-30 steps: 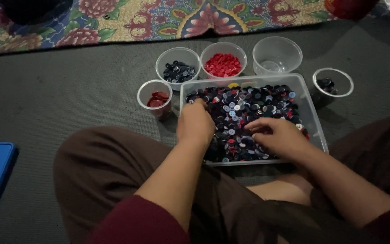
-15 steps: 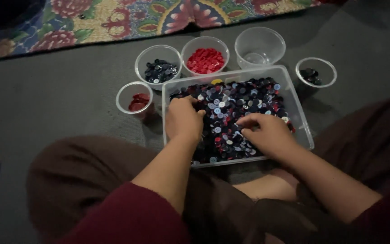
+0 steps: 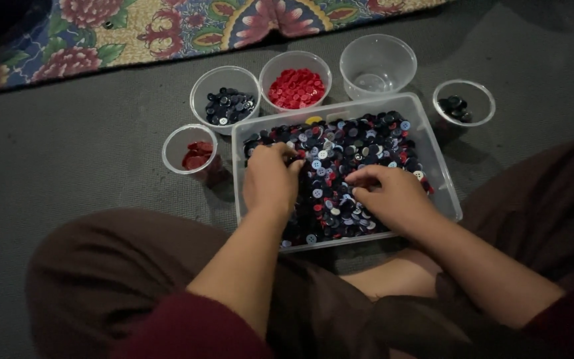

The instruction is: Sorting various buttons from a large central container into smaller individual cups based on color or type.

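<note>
I see both hands down in the clear rectangular plastic tub (image 3: 441, 174), which sits on the grey floor mat (image 3: 68, 146) right in front of the crossed legs in brown trousers (image 3: 121, 279). Tub is full of mixed small round buttons (image 3: 360, 143), mostly dark navy w/ some red, white & light blue.

Left hand (image 3: 268, 181): palm down on the left part of the pile, fingers curled, tips pressed into the buttons. Can't tell if it's got one pinched.

Right hand (image 3: 393, 196): palm down mid-right of the pile, fingers bent & loosely together, tips touching buttons; grip unclear too.

Behind the tub, L to R: small clear cup w/ dark red buttons (image 3: 191, 149), clear bowl of navy buttons (image 3: 226, 100), clear bowl of bright red buttons (image 3: 295, 81), clear bowl that looks bare inside (image 3: 377, 65), small clear cup w/ a few black buttons (image 3: 464, 103). Floral patterned rug (image 3: 167, 26) at top edge.
</note>
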